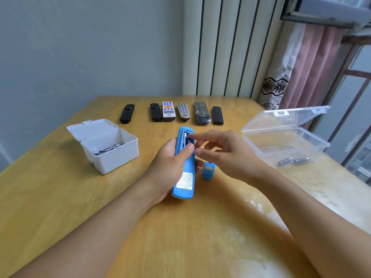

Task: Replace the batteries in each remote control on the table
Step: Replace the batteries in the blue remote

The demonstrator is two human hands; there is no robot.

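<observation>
Blue remote, back up, is gripped by the left hand; the right hand, fingers loose, holding nothing, touches a battery. Press it flat, then refit the cover.

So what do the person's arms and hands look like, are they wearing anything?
No, nothing at all. Both forearms are bare right to the bottom of the picture, so no sleeves show. The left hand and right hand have no gloves, rings, watch or bracelets. The fingernails look short and plain, with no polish.
</observation>
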